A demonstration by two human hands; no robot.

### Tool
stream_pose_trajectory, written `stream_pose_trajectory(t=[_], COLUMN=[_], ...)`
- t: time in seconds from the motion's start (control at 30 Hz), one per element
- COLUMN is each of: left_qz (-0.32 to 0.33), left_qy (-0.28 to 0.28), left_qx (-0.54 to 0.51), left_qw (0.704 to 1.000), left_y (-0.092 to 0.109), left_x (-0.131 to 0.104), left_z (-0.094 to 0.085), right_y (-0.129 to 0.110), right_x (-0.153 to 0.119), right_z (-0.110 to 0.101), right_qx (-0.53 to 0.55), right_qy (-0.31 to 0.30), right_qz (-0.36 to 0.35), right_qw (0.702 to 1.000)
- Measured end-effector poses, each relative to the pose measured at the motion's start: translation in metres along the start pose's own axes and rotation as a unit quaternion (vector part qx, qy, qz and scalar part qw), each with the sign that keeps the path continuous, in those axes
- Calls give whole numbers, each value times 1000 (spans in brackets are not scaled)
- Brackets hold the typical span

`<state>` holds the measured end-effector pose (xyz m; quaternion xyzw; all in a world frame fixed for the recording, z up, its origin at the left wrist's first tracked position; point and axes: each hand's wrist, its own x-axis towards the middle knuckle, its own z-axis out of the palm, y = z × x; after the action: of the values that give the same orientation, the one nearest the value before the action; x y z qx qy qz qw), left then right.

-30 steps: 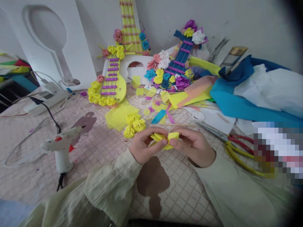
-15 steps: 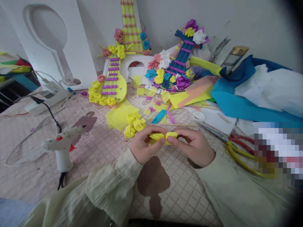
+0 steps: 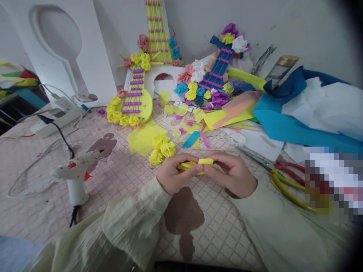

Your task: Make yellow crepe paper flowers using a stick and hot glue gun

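Note:
Between my two hands is a piece of yellow crepe paper, folded or rolled at its right end. My left hand pinches its left part, with the thumb laid along the front. Thumb and fingers of my right hand close on the rolled end, and the two thumb tips almost meet. Just beyond my left hand lie several yellow paper flowers. Behind these, a stack of flat yellow paper squares rests on the table. My palms hide part of the held paper.
A white glue gun stands at left, its cable running to a power strip. Scissors and yellow-handled pliers lie at right. Decorated paper instruments, a yellow one and a blue one, stand behind. Blue paper is heaped at right.
The right end of the yellow crepe paper looks flatter and more tightly rolled, and my fingers have shifted slightly on it. Both hands stay in about the same place.

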<state>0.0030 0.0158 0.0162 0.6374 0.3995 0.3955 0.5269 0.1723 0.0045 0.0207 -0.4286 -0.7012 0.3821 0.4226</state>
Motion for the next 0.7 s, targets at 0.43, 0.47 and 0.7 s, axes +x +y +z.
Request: stream_pose_trajectory(t=[0.43,0.47,0.7], left_qz=[30,32,7], left_qy=[57,52,6], left_qx=[63,65,86], left_qw=[996,996,996], left_y=[-6,-6,-6], left_x=[-2,-2,1], left_z=[2,2,1], right_y=[-1,-1,0], right_x=[0,0,1], right_z=[3,3,2], right_qx=[-16,-28,-74], right_qy=[21,19,30], right_qz=[87,76,20], right_qw=[996,996,997])
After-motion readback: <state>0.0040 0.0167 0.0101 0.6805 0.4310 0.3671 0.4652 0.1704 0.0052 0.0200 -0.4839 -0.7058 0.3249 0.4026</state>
